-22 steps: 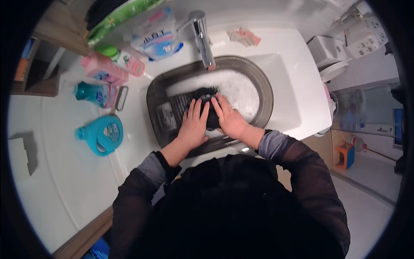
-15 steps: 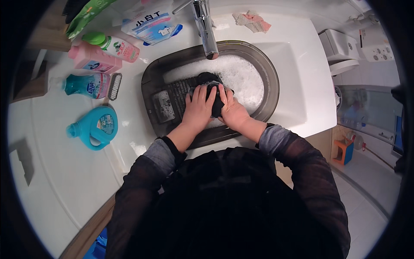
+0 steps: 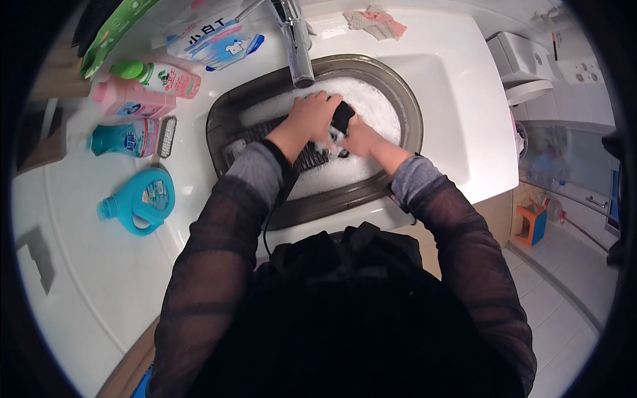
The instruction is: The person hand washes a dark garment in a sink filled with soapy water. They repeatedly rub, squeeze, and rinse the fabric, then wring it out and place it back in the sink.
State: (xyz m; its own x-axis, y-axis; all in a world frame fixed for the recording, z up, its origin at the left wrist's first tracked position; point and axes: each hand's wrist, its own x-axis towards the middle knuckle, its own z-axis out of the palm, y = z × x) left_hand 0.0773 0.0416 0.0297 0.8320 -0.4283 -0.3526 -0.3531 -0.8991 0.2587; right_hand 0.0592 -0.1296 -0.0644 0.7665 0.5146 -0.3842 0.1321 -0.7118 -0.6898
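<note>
I have both hands on the black cloth (image 3: 343, 117), up over the foam (image 3: 384, 109) inside the dark basin (image 3: 414, 129). My left hand (image 3: 310, 119) grips it from the left, fingers bent over; my right hand (image 3: 364, 138) grasps its other side, though I can't make out all those fingertips. White suds cling to the cloth's lower part, beside the ribbed washboard (image 3: 311, 158). The tap (image 3: 300, 63) hangs just beyond my left hand. On the tabletop (image 3: 73, 179) to the left, I see a blue jug (image 3: 159, 192), a brush (image 3: 167, 137) and a teal bottle (image 3: 113, 140).
</note>
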